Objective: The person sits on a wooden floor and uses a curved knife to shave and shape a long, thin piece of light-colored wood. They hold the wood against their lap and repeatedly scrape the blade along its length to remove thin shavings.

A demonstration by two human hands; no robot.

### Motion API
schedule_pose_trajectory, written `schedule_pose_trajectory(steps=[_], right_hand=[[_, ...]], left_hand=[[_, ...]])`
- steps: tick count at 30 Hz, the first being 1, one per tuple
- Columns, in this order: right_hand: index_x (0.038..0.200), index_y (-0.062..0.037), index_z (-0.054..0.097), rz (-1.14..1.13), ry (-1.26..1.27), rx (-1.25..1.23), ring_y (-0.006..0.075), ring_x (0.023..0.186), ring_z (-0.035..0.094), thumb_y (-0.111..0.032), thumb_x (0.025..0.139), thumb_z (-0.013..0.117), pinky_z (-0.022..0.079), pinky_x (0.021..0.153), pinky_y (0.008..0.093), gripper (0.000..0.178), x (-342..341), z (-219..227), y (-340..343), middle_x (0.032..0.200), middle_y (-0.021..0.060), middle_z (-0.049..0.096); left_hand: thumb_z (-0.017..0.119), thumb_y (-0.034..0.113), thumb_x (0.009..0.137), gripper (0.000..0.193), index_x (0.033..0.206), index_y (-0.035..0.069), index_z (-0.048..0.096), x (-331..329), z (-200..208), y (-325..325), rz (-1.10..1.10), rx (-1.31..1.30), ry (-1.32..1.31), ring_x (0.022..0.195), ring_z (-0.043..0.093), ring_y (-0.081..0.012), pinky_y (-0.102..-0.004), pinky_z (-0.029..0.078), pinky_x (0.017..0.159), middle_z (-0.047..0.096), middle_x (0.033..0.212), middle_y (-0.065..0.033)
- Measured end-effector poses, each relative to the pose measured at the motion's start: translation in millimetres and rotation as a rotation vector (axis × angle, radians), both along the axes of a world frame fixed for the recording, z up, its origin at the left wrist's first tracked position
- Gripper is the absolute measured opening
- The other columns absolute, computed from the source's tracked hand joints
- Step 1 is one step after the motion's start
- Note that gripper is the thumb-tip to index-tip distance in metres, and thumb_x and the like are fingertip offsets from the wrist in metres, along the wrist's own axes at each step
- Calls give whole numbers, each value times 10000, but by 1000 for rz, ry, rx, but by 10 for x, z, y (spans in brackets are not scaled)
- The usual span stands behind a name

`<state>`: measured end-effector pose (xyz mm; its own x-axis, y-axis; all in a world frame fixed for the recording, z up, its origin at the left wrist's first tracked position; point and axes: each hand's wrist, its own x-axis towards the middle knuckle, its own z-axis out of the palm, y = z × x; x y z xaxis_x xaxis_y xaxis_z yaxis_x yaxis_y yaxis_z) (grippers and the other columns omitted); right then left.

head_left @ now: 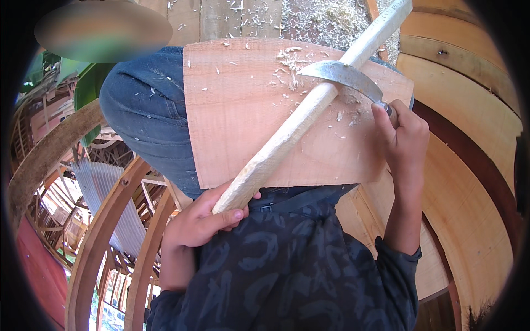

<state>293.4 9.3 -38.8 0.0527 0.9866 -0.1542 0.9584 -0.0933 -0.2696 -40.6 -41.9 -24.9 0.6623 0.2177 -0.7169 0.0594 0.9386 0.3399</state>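
Across my lap lies a flat wooden board point(243, 110), sprinkled with pale shavings. A long, pale, whittled stick point(287, 129) slants over it from my waist up to the far right. My left hand point(201, 218) is closed around the stick's near end. In my right hand point(406, 132) is the short handle of a curved knife point(345, 76), and its broad blade lies across the upper part of the stick. Most of the handle is hidden by my fingers.
Wood shavings point(337, 22) cover the planks beyond my knees. Curved wooden planks point(464, 71) rise on the right. Curved timber ribs point(102, 237) stand on the left, with a corrugated sheet point(99, 182) behind them. A blurred patch point(102, 30) hides something at upper left.
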Motion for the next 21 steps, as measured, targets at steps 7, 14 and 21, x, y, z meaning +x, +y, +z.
schedule_pose_trajectory(steps=[7,14,21], right_hand=[[619,-56,494,37,-10,-119,295,453,517,-443,827,665,402,448,381,471,-270,187,-121,495,114,494],[616,-64,479,-54,55,-107,302,466,533,-437,833,661,416,456,398,469,-49,20,-59,521,109,512],[609,-47,485,85,56,-41,287,440,510,-398,831,676,388,426,371,457,-76,18,-95,520,120,494]], left_hand=[[592,225,907,448,1266,-20,485,-101,-90,5,21,-117,-57,690,440,-51,-188,370,592,500,850,-1],[591,235,910,450,1264,-21,481,-24,-47,4,38,-109,-52,690,432,-49,-183,359,582,501,856,-12],[585,228,914,449,1264,-32,475,-53,-62,-30,33,-82,-32,698,430,-46,-178,354,582,499,856,-14]])
